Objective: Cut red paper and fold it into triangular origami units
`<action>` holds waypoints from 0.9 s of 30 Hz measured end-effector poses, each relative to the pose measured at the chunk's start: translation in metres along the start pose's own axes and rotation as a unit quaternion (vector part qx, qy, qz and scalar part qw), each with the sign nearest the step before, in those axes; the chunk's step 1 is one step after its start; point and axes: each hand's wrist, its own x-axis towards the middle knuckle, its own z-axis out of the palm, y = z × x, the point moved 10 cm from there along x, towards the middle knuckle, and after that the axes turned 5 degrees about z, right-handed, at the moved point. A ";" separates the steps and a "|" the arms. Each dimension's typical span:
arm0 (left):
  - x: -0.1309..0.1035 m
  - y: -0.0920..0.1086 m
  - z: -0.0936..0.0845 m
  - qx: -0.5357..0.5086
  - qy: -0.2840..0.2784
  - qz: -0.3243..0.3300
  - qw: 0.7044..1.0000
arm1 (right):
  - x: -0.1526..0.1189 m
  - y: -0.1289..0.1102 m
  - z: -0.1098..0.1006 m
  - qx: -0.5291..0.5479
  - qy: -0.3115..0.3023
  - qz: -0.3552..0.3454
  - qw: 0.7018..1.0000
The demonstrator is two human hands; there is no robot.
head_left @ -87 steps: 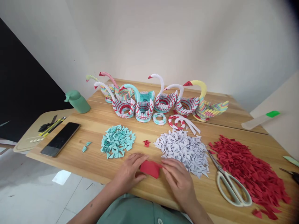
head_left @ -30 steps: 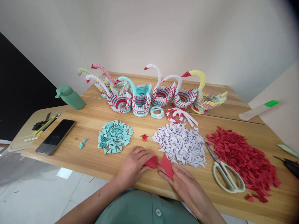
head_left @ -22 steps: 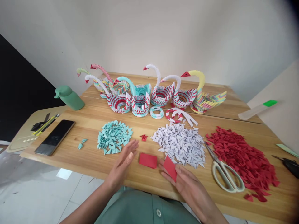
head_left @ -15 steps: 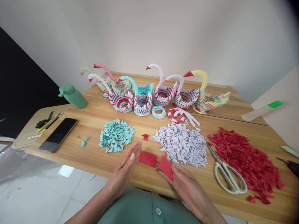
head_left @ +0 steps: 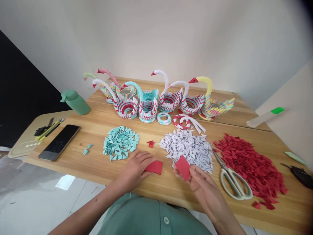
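Note:
A small red paper rectangle [head_left: 183,167] is held up in my right hand [head_left: 199,181], pinched by the thumb at its right edge with the fingers behind it. My left hand [head_left: 137,168] is palm down, fingers stretched over the left end of another red paper piece [head_left: 155,167] lying on the table; its fingertips are partly hidden. A small red folded paper piece [head_left: 151,143] lies just beyond it. Piles of folded triangles surround the hands: teal [head_left: 119,143] to the left, white [head_left: 188,148] beyond my right hand, red [head_left: 249,166] to the right.
Scissors [head_left: 233,182] lie between the white and red piles. Several paper swans [head_left: 148,106] stand at the back, with a teal and white ring [head_left: 163,118] before them. A phone [head_left: 60,142] and a green bottle [head_left: 75,102] are at the left, a black-handled tool [head_left: 302,176] far right.
My left hand has turned palm down and moved over the red paper on the table. My right hand has shifted right with its red paper, away from the left hand.

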 end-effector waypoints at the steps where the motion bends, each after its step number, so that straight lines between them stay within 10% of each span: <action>1: 0.001 0.000 0.001 0.009 -0.004 0.005 1.000 | 0.000 -0.002 -0.001 -0.018 0.006 -0.004 1.000; 20: 0.002 -0.007 -0.001 -0.140 0.035 -0.047 0.988 | 0.005 0.009 0.001 0.018 -0.024 0.030 0.999; 27: -0.026 -0.035 0.002 -0.534 0.172 -0.225 0.797 | 0.003 0.023 0.014 0.078 -0.059 0.061 0.993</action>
